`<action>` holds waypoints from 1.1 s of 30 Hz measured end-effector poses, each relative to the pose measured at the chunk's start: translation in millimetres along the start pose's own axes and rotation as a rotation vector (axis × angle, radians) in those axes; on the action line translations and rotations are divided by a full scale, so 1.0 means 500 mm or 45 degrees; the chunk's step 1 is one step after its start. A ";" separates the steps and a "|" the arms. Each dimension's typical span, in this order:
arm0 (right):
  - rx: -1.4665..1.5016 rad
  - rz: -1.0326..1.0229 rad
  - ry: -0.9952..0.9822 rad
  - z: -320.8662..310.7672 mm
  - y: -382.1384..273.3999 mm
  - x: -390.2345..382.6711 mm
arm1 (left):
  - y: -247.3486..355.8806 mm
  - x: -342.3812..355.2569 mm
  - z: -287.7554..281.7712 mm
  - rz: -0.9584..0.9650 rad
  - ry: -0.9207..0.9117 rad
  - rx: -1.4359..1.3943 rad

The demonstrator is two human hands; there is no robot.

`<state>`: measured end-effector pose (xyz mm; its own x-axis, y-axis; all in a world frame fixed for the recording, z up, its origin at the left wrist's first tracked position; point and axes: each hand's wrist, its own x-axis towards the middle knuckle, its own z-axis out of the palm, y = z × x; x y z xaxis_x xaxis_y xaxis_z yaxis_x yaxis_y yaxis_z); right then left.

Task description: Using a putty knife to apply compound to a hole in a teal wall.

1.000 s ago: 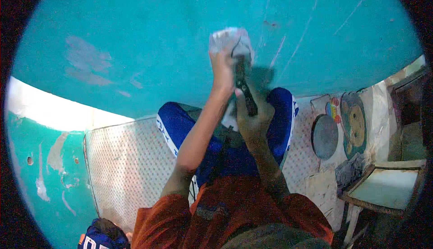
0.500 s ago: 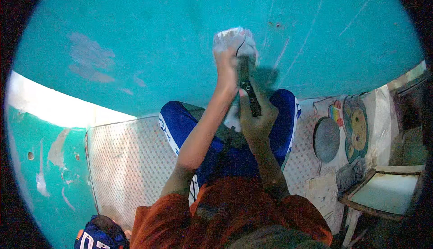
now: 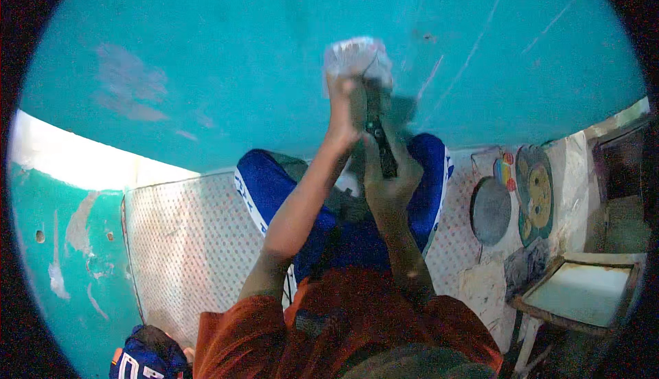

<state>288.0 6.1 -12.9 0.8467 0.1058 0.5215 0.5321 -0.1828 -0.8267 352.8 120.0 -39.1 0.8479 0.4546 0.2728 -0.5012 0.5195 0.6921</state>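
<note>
In front of my knees I hold a long black remote control [image 3: 381,147] with small buttons, tilted upward. My right hand [image 3: 392,183] is closed around its lower end, thumb along its side. My left hand [image 3: 345,108] is closed at its upper end, where a whitish, crumpled, see-through wrap [image 3: 357,55] sticks out past the fingers. The left fingers are blurred by motion. Whether the wrap covers the remote's top or lies beside it, I cannot tell.
A turquoise wall [image 3: 233,49] with scratches stands ahead. I sit on a dotted mat [image 3: 185,242]. At lower left is another person [image 3: 151,355] in dark blue. To the right are a round grey disc [image 3: 490,210], a cartoon animal picture [image 3: 535,190] and a wood-framed table [image 3: 583,290].
My view has shifted slightly, so the surroundings sit a little farther left. My left fingers have moved on the wrap, which has changed shape slightly. Both hands keep their hold.
</note>
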 end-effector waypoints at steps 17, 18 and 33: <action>0.001 -0.041 0.019 -0.008 0.019 -0.013 | 0.035 -0.008 0.074 -0.223 0.179 0.104; -0.059 -0.058 0.003 -0.014 0.030 -0.016 | 0.033 0.003 0.080 -0.202 0.137 0.111; -0.041 -0.063 0.023 -0.011 0.049 -0.019 | 0.026 -0.012 0.074 -0.218 0.165 0.172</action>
<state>292.6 -4.7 -36.9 0.8190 0.0981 0.5654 0.5724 -0.2090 -0.7929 347.6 97.4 -7.1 0.8849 0.4616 0.0618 -0.3169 0.4996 0.8062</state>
